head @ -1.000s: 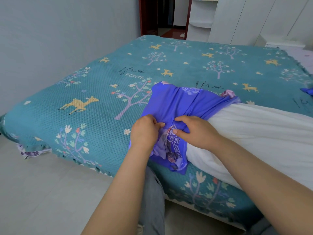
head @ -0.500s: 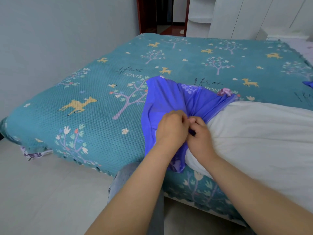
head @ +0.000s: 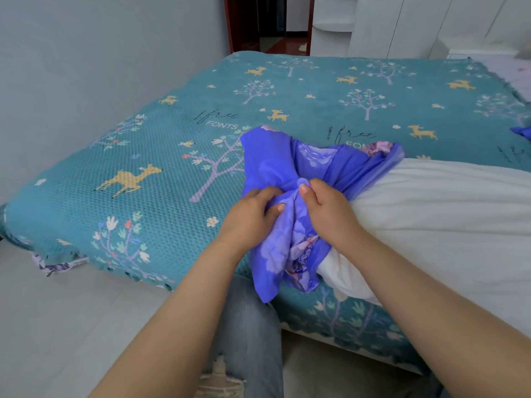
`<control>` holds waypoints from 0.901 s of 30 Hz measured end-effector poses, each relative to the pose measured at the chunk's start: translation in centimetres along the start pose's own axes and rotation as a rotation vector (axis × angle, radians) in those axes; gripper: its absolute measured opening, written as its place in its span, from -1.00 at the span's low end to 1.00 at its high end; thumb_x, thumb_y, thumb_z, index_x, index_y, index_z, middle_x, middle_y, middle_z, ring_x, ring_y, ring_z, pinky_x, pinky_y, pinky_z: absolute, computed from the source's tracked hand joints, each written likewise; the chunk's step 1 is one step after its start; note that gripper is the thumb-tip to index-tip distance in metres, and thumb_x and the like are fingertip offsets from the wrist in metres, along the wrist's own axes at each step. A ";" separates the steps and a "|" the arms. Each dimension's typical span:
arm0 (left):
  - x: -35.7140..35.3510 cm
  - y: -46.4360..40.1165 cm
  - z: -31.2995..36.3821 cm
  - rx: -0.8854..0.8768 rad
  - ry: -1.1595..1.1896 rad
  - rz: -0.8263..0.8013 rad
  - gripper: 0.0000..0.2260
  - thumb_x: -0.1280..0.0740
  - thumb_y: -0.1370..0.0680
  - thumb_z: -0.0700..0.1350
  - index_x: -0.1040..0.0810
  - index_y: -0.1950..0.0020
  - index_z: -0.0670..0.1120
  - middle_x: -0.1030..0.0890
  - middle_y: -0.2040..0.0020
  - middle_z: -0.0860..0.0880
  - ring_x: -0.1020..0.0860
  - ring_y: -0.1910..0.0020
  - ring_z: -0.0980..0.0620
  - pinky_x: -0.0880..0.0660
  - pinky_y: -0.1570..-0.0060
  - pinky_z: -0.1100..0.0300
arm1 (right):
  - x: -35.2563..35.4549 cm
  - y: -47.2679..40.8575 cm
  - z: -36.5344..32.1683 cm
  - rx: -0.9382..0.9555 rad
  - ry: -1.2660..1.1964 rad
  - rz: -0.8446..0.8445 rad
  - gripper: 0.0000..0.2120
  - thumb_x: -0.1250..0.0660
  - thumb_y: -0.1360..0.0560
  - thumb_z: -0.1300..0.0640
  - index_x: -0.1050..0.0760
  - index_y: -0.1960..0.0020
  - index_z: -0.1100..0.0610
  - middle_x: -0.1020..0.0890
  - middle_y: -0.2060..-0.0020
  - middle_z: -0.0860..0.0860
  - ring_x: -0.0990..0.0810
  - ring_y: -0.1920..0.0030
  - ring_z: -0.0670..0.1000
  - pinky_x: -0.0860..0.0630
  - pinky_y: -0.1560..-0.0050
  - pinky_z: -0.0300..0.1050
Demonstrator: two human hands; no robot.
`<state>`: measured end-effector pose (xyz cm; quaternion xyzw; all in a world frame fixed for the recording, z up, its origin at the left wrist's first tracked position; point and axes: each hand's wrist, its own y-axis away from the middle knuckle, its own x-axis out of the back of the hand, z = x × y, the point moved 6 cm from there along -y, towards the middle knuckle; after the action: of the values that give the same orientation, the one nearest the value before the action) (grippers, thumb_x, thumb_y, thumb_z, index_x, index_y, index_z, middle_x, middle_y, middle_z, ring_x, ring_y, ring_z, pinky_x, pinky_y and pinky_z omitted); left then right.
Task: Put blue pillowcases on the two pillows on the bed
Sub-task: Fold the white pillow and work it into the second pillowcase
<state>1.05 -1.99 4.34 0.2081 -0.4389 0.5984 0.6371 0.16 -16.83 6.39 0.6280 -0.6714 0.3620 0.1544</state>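
a bedroom with pale grey walls is seen, and most of the view is filled by a bed [head: 316, 90] covered in a teal spread printed with yellow deer, small trees and the words "free fonts". a dark red door frame [head: 228, 24] and a white wardrobe [head: 402, 24] are seen beyond the far edge of the bed. near the front edge of the bed a white pillow [head: 431, 225] is laid, stretching off to the right. its left end is wrapped in a blue pillowcase [head: 275, 165] with a pale floral print, which is bunched and gathered there, with a loose flap hung over the bed's edge. the left hand [head: 250, 214] is closed on a fold of the pillowcase, the thumb pressed into the cloth. the right hand [head: 324, 214] is closed on the gathered cloth just beside it, with a small tuck pinched at the thumb tip, and it is rested against the pillow's end. the two hands are held close together but apart. a scrap of blue cloth [head: 521, 132] is seen at the right edge of the bed. a knee in torn jeans [head: 247, 340] is seen below, over a light floor [head: 71, 326].
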 end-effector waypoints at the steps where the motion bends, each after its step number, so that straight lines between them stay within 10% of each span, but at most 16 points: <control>1: -0.4 -0.5 -0.2 -0.014 -0.055 -0.010 -0.75 -0.24 -0.57 -0.05 -0.50 -0.22 -0.07 -0.53 -0.09 -0.16 -0.53 -0.06 -0.16 -0.42 -0.04 0.10 | -0.1 -0.1 0.0 -0.011 0.008 -0.019 -0.71 -0.11 -0.61 -0.03 -0.27 0.25 0.05 -0.40 0.40 -0.04 -0.43 0.21 0.14 -0.41 0.12 0.03; 7: -0.1 -3.3 -4.0 0.167 0.060 0.139 -0.81 -0.16 -0.60 -0.17 -0.49 -0.05 -0.27 -0.49 -0.03 -0.28 -0.48 -0.04 -0.23 -0.33 0.03 0.07 | 1.9 2.4 -2.1 0.262 0.612 0.219 -0.58 -0.13 -0.48 -0.22 -0.44 0.13 0.16 -0.55 0.24 0.10 -0.57 0.21 0.16 -0.42 0.32 -0.06; 14: 1.2 -5.9 -2.1 0.252 0.299 0.257 -0.77 -0.08 -0.65 -0.13 -0.44 0.08 -0.19 -0.56 0.02 -0.31 -0.46 0.13 -0.11 -0.35 0.11 0.09 | -0.2 4.7 0.4 0.034 0.852 -0.078 -0.45 -0.12 -0.47 -0.35 -0.53 0.04 0.14 -0.60 0.09 0.14 -0.58 0.06 0.16 -0.32 0.22 -0.07; 22: 3.3 -7.5 -2.4 0.316 0.279 0.292 -0.70 -0.06 -0.65 -0.13 -0.45 -0.06 -0.35 -0.54 -0.07 -0.35 -0.51 -0.05 -0.25 -0.37 0.04 0.06 | 3.6 4.1 4.7 -0.208 -0.255 0.380 -0.73 -0.24 -0.57 0.09 -0.47 0.14 0.30 -0.60 0.21 0.24 -0.54 0.20 0.11 -0.41 0.17 -0.03; 27: 0.6 -4.4 -7.3 0.523 0.219 0.264 -0.73 -0.11 -0.62 -0.21 -0.47 -0.10 -0.40 -0.52 -0.09 -0.43 -0.51 -0.10 -0.34 -0.38 0.00 -0.02 | 8.0 5.1 7.2 -0.362 -0.821 0.649 -0.72 -0.14 -0.62 0.14 -0.44 0.25 0.08 -0.52 0.33 -0.03 -0.44 0.27 -0.07 -0.42 0.19 -0.17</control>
<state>7.41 3.32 2.12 0.2403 -0.2220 0.7875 0.5224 -4.26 -27.83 5.26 0.4419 -0.8870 -0.0047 -0.1338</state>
